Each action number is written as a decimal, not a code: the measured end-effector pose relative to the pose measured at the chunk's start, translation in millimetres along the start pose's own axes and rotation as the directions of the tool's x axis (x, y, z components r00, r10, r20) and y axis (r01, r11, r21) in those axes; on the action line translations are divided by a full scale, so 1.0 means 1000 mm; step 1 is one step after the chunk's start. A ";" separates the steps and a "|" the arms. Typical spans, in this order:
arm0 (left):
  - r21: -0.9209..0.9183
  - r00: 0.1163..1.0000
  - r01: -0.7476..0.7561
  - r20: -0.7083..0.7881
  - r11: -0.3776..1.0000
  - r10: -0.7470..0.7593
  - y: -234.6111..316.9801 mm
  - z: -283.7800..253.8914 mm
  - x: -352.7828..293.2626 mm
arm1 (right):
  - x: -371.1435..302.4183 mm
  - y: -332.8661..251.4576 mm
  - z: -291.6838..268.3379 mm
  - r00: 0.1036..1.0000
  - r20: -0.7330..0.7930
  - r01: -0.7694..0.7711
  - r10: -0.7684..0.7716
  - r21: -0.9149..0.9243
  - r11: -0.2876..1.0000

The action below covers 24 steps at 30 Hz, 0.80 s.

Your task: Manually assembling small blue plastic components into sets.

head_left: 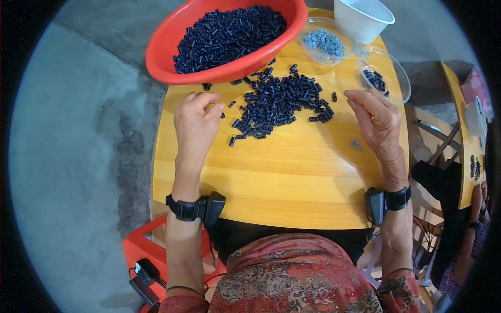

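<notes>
A heap of small dark tube-shaped plastic pieces (pixel 282 99) lies spread on the yellow wooden table (pixel 271 193). My left hand (pixel 197 122) is at the heap's left side, fingers curled in with the thumb near the forefinger. One dark piece shows by its thumb tip; whether it is held or lies on the table I cannot tell. To the right of the heap, my right hand (pixel 377 120) is closed in a pinch, and anything between its fingertips is too small to make out. Beside that hand lies a little cluster of tiny silvery metal parts (pixel 357 144).
A big red basin (pixel 156 57), full of the dark pieces, stands at the back left. Behind the heap are a clear tub (pixel 323 60) of silvery metal parts and a white bowl (pixel 360 23). A clear round dish (pixel 404 86) holds several dark pieces. At right, another person's hand (pixel 477 201) rests at a second table (pixel 459 130).
</notes>
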<state>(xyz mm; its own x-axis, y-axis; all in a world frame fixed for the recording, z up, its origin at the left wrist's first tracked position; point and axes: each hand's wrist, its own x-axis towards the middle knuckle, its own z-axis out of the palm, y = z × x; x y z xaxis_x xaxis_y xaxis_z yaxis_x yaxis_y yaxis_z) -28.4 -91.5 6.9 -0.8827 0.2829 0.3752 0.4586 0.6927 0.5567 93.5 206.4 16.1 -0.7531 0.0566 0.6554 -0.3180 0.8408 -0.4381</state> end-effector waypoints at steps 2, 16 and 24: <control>0.054 1.000 -0.025 0.018 0.998 0.024 -0.002 0.009 0.006 | 0.001 0.000 -0.001 1.000 -0.001 -0.003 0.003 0.010 1.000; 0.091 0.996 -0.091 0.024 0.992 0.089 -0.007 0.023 0.000 | -0.003 0.016 -0.003 0.999 -0.045 0.013 -0.011 0.029 1.000; 0.153 0.990 -0.143 0.031 0.978 0.140 0.012 0.003 -0.009 | -0.002 0.013 -0.002 0.999 -0.031 0.025 -0.024 0.038 0.999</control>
<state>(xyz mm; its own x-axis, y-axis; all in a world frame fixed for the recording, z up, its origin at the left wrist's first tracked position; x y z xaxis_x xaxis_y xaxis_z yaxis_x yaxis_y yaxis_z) -15.2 -83.6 8.1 -0.8127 0.3973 0.4263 0.5589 0.7386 0.3771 91.7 218.2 9.9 -0.7270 0.0528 0.6846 -0.3587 0.8209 -0.4443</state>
